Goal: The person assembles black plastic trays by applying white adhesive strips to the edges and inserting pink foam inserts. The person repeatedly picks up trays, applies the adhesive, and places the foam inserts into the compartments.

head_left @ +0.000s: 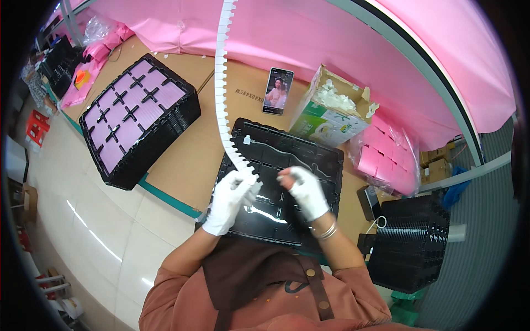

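My left hand (233,199), in a white glove, is closed on the lower end of a long white notched strip (220,83). The strip curves up from there past the far edge of the view. My right hand (305,191), gloved with its fingertips bare, is raised over a black plastic tray (259,217). Its fingers are curled together, and whatever they may hold is too small to make out. Inside the tray, toward its far side, a thin greyish cable (284,149) runs to a small white tab (247,140).
At left sits a black tray stack (185,113) topped with lilac panels. Beyond my tray are a phone (277,91) and an opened carton (331,118) of white scraps. To the right are bagged pink sheets (386,157) and stacked black trays (411,243). Cardboard (174,176) covers the table.
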`<state>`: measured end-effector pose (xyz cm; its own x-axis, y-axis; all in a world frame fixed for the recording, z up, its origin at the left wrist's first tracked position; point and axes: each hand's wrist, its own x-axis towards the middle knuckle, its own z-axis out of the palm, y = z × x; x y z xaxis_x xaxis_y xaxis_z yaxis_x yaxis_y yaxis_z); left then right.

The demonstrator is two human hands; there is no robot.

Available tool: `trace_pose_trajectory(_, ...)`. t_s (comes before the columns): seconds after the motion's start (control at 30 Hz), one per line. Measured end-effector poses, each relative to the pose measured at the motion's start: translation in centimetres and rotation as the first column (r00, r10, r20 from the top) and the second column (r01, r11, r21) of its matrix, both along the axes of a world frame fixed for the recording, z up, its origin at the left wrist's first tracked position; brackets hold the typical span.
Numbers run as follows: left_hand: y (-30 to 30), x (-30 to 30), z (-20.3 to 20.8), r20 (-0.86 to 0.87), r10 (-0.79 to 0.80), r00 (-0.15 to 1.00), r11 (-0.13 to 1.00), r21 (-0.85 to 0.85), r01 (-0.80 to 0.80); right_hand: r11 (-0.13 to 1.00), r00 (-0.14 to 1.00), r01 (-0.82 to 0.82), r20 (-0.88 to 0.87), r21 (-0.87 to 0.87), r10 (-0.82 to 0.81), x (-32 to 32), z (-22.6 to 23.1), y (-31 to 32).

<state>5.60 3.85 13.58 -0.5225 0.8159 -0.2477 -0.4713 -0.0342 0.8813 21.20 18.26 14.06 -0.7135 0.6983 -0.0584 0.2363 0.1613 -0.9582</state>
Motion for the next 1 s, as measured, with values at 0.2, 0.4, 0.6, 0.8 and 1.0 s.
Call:
trace_pose_trajectory(0.2, -0.5, 0.8, -0.4, 0.07, -0.01, 0.998, 0.998, 0.068, 0.005, 0.852, 0.975, -0.063, -0.215, -0.519, -0.059, -2.4, -0.4, -5.0)
trace_pose_trajectory(0.4, -0.6, 0.3, -0.7, 0.069, -0.011, 0.998, 1.0, 0.013, 0.01, 0.966, 0.975, 0.184, -0.156, 0.183, -0.157, -2.8, -0.3, -6.9)
trace_pose_trajectory(0.6, -0.4, -0.5, -2.0, 0.061, 0.096, 0.994, 0.995, 0.009, -0.097, 0.895, 0.973, 0.176, -0.21, 0.409, -0.096, -0.5, 2.7, -6.6)
trace_pose_trajectory(0.8, -1.4, -1.2, -1.9, -0.012, 0.045, 0.999, 0.999, -0.024, -0.045, 0.913, 0.969, 0.213, 0.043, 0.347, -0.242, 9.6, 1.2, 0.1)
trace_pose_trajectory(1.0, -1.8, -1.0, -3.2, -0.088, 0.037, 0.995, 0.999, -0.003, -0.037, 0.913, 0.923, 0.117, 0.296, 0.392, -0.245, 16.4, -0.7, -1.7)
